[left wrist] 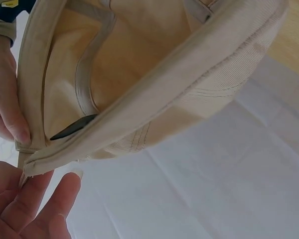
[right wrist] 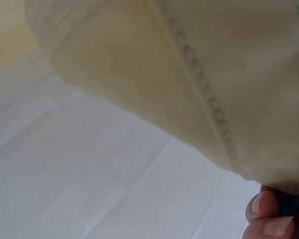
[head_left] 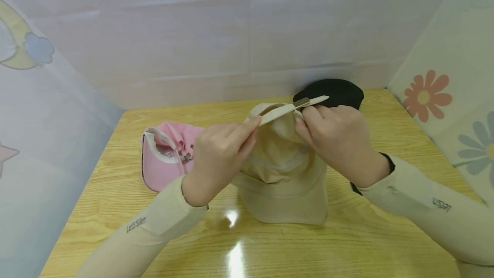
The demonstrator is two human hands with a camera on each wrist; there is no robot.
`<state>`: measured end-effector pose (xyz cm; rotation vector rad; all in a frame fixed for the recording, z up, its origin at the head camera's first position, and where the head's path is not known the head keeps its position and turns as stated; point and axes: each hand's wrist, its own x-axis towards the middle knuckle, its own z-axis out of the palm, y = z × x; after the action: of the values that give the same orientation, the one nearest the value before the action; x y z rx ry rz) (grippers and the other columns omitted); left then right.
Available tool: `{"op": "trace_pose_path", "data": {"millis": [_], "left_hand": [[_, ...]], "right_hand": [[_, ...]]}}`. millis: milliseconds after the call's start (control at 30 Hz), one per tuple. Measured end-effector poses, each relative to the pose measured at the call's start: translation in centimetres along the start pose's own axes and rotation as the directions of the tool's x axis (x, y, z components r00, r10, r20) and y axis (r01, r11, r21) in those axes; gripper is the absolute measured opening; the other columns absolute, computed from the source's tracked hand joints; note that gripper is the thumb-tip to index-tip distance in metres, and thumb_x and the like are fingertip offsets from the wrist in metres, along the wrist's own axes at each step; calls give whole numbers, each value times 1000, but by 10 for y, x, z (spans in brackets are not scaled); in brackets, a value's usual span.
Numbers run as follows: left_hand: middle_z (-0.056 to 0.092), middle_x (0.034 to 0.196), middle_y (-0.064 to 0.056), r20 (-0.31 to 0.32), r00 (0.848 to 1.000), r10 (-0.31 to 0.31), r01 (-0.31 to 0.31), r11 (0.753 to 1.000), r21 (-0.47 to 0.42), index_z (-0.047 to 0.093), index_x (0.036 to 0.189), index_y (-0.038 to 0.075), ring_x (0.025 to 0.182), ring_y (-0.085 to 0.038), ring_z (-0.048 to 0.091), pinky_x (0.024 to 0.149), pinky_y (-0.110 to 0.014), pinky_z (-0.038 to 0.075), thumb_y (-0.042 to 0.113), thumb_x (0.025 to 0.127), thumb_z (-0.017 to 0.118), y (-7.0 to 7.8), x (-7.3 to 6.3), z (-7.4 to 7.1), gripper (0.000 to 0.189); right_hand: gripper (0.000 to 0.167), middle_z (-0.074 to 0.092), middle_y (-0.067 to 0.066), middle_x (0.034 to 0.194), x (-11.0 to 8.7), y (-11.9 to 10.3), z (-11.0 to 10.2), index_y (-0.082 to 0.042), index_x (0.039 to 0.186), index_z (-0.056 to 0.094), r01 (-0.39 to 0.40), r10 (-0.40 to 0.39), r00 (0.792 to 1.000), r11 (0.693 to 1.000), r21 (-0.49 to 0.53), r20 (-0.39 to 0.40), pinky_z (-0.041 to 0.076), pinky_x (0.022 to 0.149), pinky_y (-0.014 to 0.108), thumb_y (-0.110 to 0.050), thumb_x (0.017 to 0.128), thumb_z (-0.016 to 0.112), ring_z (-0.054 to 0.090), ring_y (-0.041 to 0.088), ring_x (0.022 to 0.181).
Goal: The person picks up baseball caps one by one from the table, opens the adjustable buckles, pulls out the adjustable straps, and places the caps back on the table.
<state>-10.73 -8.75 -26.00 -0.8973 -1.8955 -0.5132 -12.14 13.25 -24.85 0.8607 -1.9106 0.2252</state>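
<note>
A beige baseball cap point(head_left: 285, 205) is held up over the table, its brim toward the person. My left hand point(head_left: 221, 153) pinches the cap's back strap point(head_left: 275, 113) between thumb and forefinger. On the other side, my right hand point(head_left: 339, 140) grips the cap's back edge near the metal buckle point(head_left: 301, 103), and the strap's pointed end sticks out past it. The left wrist view looks into the cap's inside point(left wrist: 139, 45), with a dark flap at the sweatband. In the right wrist view the cap's crown point(right wrist: 139, 74) fills the upper part, above the right hand's fingertips point(right wrist: 271, 214).
A pink cap point(head_left: 158, 175) with a white inner band lies on the table at the left. Behind the right hand is a black hat point(head_left: 339, 91) by the back wall. Wood-grain table point(head_left: 270, 252) lies beneath, with printed walls at both sides.
</note>
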Motion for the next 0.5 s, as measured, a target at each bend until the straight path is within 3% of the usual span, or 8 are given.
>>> {"op": "trace_pose_path", "data": {"millis": [500], "left_hand": [[65,62,-5,3,1000,4,-4,1000,25,74,95,0,45,-19,56,40,-29,43,-2,82,69,-1,-2,-4,14]], "right_hand": [[43,23,1,46,-1,1,0,-8,60,32,-37,37,999,999,16,-1,13,37,29,-16,102,38,15,15,36]]}}
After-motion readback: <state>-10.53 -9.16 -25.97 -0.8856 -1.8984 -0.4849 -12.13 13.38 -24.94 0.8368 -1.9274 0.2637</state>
